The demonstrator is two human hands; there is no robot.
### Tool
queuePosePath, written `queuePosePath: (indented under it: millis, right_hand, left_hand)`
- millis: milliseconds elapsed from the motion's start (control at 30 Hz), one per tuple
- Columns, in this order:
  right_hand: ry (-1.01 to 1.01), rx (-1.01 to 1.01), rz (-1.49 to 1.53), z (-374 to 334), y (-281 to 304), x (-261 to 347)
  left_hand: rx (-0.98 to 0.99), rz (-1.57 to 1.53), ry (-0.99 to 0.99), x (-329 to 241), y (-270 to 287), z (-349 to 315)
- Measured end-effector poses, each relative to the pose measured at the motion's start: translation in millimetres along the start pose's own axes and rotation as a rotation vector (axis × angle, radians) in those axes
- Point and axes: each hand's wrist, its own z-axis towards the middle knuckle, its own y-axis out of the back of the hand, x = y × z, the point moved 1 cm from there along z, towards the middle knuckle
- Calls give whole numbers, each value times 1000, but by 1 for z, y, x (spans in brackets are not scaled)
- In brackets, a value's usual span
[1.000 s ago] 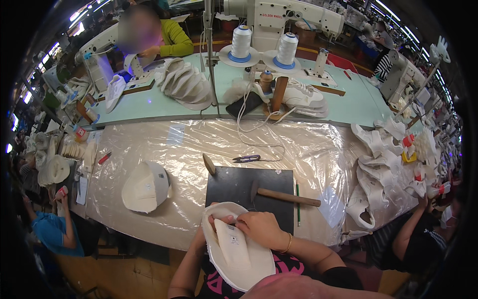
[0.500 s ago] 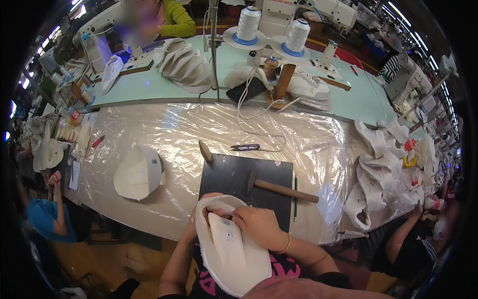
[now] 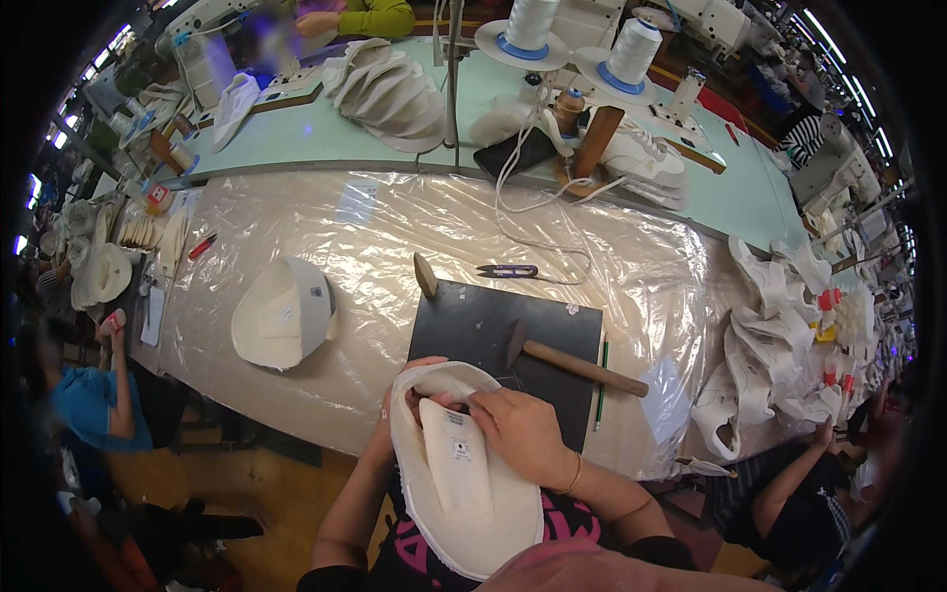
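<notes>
A cream shoe upper (image 3: 473, 533) with a long tongue and a small printed label inside stands tilted close to my body. My left hand (image 3: 388, 419) grips it along its left side and back edge; most of that palm is behind the upper. Bent over the right side of the opening, my right hand (image 3: 528, 434) holds the edge beside the tongue, its fingertips partly inside. Just beyond is a black mat (image 3: 459, 316), with a wooden-handled hammer (image 3: 582, 367) lying on its right part.
A second cream upper (image 3: 271, 321) sits left on the plastic-covered table (image 3: 375, 232). Thread snips (image 3: 508, 270) lie past the mat, a green pencil (image 3: 602, 385) beside it. White uppers (image 3: 745, 365) pile up at right. Sewing machines and thread cones (image 3: 631, 54) stand behind; co-workers sit around.
The view has shifted, so the table things appear slightly displaced. Both hands stay on the upper; my right fingers now lie flatter over its edge near the tongue.
</notes>
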Motion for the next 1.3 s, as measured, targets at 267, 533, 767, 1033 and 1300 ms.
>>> queuePosePath:
  millis: [267,533,767,1033,1300]
  right_hand:
    - [68,-26,-41,5,-5,-2]
    - [98,-29,-47,8,1,6]
    - [98,-36,-66,9,-1,4]
    - [92,-58,-74,4,-5,-2]
    - [42,46,-137,2,-13,-6]
  left_hand:
    - [-137,-79,5,-9,-5,-4]
    - [-163,-47,69,-26,-10,-6]
    - [-162,6,65,-31,-11,-5]
    - [-145,36,23,-29,-15,-4]
    - [20,289,15,-30,3,11]
